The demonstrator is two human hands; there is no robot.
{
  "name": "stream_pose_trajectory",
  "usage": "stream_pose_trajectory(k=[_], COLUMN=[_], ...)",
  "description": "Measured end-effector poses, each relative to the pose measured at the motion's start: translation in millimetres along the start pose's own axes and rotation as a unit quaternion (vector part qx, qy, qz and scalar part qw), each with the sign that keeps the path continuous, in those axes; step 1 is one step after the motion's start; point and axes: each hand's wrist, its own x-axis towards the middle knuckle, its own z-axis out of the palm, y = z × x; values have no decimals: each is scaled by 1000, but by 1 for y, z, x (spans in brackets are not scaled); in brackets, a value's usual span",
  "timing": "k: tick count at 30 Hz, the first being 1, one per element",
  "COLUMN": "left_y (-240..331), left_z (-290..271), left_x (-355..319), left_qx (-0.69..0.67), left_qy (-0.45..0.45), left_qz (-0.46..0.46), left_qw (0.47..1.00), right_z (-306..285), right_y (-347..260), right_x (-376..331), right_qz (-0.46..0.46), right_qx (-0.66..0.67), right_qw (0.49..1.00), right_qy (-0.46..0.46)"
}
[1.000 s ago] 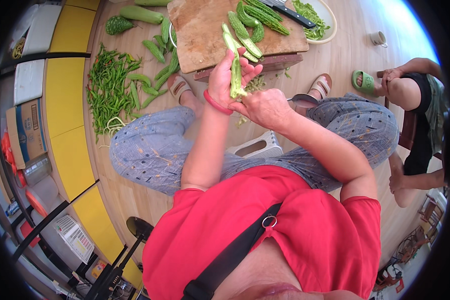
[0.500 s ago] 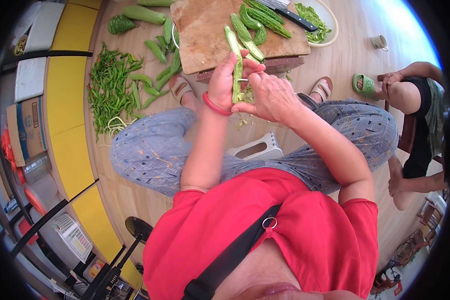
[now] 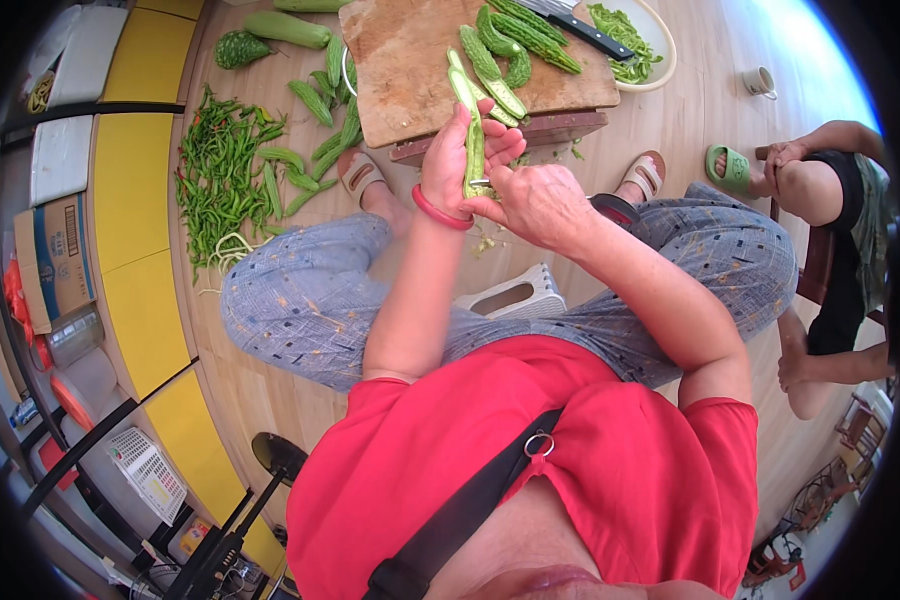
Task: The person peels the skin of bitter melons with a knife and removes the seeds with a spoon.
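Resting in my left hand (image 3: 444, 165) is a halved bitter melon (image 3: 474, 150), cut face up, its pale hollow running lengthwise. The fingers cradle it from below. My right hand (image 3: 545, 207) grips a small shiny metal tool (image 3: 481, 183) that looks like a spoon; its handle is hidden in the fist. The metal end sits in the hollow at the melon's near end. Just beyond, on a wooden cutting board (image 3: 400, 75), lie whole bitter melons (image 3: 535, 40) and cut halves (image 3: 510, 99). A black-handled knife (image 3: 598, 38) rests at the board's far right.
A white bowl (image 3: 669, 70) of green shreds stands right of the board. Chili peppers (image 3: 215, 170) and more bitter melons (image 3: 313, 102) lie on the floor at left. A white stool (image 3: 540, 290) is between my legs. Another person's knee (image 3: 808, 192) and a mug (image 3: 759, 83) are at right.
My right hand has drawn the metal tool toward me along the hollow, to the melon's near end. Loose pith seen beside the melon earlier no longer shows there.
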Motion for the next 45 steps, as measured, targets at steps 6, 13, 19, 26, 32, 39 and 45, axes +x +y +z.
stream_pose_trajectory(k=[6,13,19,26,32,39,45], left_y=[-1,1,1,17,15,25,96], left_z=[1,0,-9,-22,-15,-41,-68], left_x=[1,2,5,8,5,26,104], left_qx=[4,15,-28,-61,149,485,601], left_qy=[32,8,3,-15,94,260,273], left_qz=[14,27,46,70,116,222,294], left_qw=[999,999,999,996,978,805,691], right_z=[4,5,20,18,21,31,36], right_y=[1,-2,3,17,19,26,38], right_x=[0,-3,-8,-7,-10,-20,-21], right_qz=[1,7,-18,13,47,64,49], right_qx=[4,-3,-31,-37,23,4,10], right_qw=[1000,1000,997,998,998,996,998], right_qy=[-6,15,72,43,-26,-70,-48])
